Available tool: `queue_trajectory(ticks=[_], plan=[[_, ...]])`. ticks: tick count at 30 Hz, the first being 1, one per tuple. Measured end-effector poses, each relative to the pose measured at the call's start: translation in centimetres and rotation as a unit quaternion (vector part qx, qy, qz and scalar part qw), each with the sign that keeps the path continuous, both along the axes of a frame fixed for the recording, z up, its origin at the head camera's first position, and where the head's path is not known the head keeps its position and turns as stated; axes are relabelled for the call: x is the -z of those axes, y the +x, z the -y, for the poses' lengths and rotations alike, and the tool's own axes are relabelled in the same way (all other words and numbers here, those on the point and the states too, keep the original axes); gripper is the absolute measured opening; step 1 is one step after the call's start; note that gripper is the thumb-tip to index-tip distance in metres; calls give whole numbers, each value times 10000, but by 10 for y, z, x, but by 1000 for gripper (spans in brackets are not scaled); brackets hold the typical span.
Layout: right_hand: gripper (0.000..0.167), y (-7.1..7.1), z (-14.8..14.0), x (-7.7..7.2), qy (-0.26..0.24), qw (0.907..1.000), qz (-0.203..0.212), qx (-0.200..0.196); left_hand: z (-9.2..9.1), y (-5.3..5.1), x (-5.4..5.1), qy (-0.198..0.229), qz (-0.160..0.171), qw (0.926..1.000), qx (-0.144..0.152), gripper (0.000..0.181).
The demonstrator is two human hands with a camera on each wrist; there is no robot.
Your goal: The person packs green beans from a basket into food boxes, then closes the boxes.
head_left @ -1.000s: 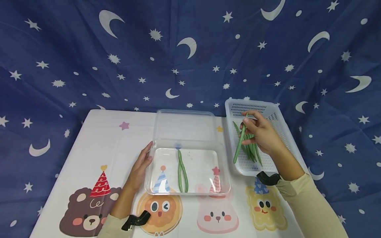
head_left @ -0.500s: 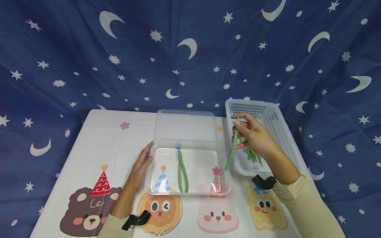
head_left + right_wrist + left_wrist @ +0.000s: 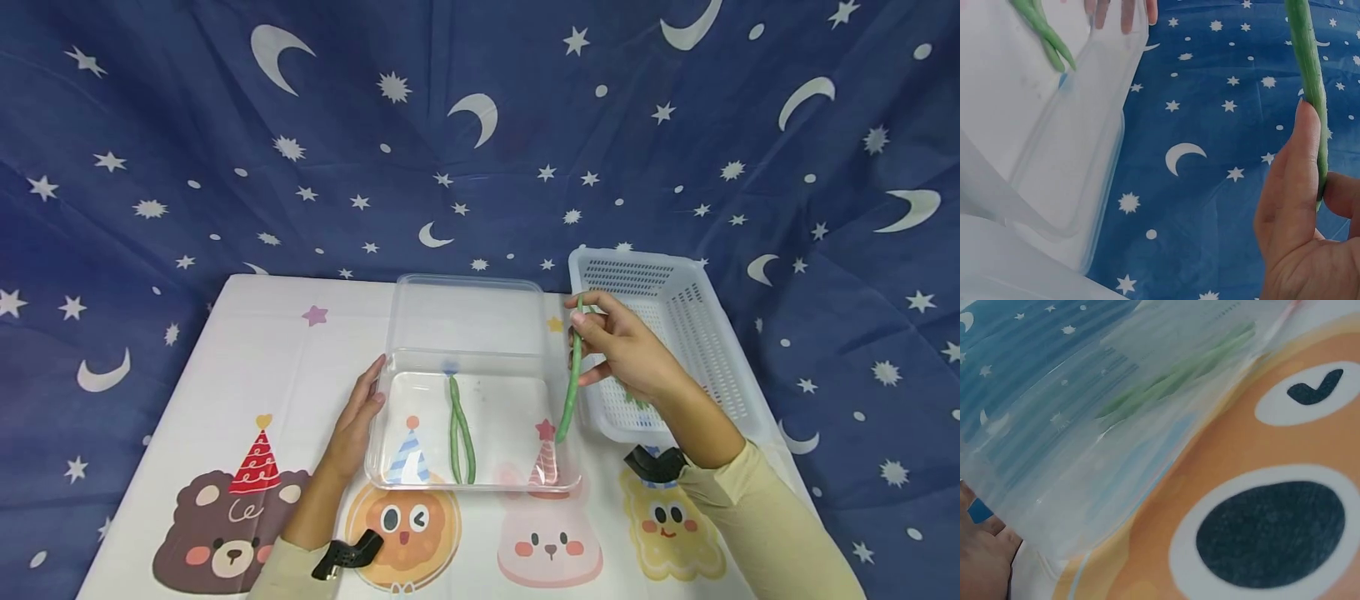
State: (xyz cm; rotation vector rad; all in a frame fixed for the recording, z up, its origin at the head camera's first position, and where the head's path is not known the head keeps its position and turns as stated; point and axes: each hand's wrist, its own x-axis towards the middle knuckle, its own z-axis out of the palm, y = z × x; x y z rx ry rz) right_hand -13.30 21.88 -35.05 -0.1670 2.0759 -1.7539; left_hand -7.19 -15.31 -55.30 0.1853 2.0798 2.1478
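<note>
The right hand [image 3: 626, 346] pinches one long green bean [image 3: 572, 387] near its upper end; the bean hangs over the right side of a clear plastic box [image 3: 498, 425]. In the right wrist view the bean [image 3: 1307, 56] stands between thumb and fingers of the right hand [image 3: 1297, 231]. Two green beans [image 3: 454, 433] lie crossed inside the box. The left hand [image 3: 355, 429] rests against the box's left wall, fingers fairly straight; its fingers [image 3: 985, 537] show at the edge of the left wrist view. More beans [image 3: 637, 400], mostly hidden by the right hand, lie in a white basket [image 3: 712, 350].
Behind the box, touching or close to it, lies a clear lid [image 3: 468, 312]. The basket stands at the table's right side. A white cloth with cartoon animals [image 3: 232, 533] covers the table, and a blue star-patterned curtain [image 3: 337, 125] hangs behind.
The right hand has moved left from over the basket with the bean, whose lower end is now over the box's right side. The left hand and the box have stayed in place.
</note>
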Motion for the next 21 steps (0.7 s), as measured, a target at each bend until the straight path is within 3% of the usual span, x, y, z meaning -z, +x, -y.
queue_trajectory(ticks=[12, 21], plan=[[40, 1, 1, 5, 246, 9995, 77, -162, -3, -1, 0, 245, -105, 9996, -126, 55], [46, 4, 3, 10, 275, 9989, 251, -275, -3, -1, 1, 230, -83, 9997, -4, 56]])
